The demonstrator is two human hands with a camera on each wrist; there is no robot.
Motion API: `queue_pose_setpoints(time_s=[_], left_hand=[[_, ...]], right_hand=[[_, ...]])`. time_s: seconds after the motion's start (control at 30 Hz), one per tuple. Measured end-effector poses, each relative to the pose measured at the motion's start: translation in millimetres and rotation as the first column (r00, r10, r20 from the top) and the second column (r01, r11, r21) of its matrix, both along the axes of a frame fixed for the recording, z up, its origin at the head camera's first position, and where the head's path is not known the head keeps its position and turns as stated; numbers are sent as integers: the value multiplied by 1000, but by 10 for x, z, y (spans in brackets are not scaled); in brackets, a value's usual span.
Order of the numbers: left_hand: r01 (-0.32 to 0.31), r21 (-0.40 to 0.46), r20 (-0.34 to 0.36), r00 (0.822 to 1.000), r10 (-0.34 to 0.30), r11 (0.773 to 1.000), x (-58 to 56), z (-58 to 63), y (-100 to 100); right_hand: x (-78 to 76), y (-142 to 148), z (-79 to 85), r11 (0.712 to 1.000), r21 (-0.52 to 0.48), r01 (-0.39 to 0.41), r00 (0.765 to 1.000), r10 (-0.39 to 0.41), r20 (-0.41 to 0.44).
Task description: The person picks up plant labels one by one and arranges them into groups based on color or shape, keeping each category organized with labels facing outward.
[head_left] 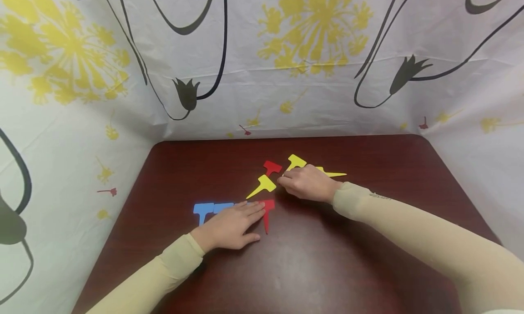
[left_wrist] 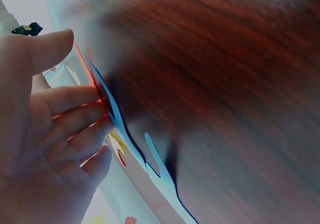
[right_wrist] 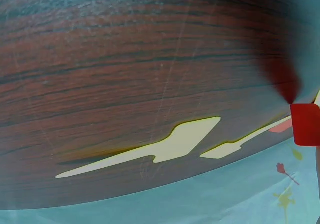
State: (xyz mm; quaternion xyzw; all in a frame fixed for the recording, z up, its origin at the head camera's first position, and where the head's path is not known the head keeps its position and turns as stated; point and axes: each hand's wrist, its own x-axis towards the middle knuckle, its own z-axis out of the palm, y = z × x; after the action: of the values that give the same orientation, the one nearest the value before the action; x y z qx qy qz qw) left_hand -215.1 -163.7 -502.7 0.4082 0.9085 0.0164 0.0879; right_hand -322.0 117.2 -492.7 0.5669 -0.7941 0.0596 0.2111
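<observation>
My left hand (head_left: 233, 225) lies flat with straight fingers over a row of T-shaped plant labels. Two blue plant labels (head_left: 203, 208) show beside it, and its fingertips touch a red plant label (head_left: 267, 214) at the row's right end. My right hand (head_left: 309, 183) has curled fingers low over the table. In the right wrist view, a red plant label (right_wrist: 306, 125) stands up at the right edge, held by that hand; the head view hides it. Around this hand lie yellow plant labels (head_left: 262, 186), one partly behind its knuckles, and another red plant label (head_left: 272, 167).
The dark brown table (head_left: 196, 173) has a rounded far edge. White fabric (head_left: 254, 95) with yellow flowers and dark stems hangs behind it and along both sides.
</observation>
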Motion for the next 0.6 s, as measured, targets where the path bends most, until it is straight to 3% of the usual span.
queue_pose_setpoints(time_s=[0.6], left_hand=[[15,9,-20,1000,-15,1000,-2,28,-9]], right_hand=[[163,35,-1,994,-106,-25,992,38,123]])
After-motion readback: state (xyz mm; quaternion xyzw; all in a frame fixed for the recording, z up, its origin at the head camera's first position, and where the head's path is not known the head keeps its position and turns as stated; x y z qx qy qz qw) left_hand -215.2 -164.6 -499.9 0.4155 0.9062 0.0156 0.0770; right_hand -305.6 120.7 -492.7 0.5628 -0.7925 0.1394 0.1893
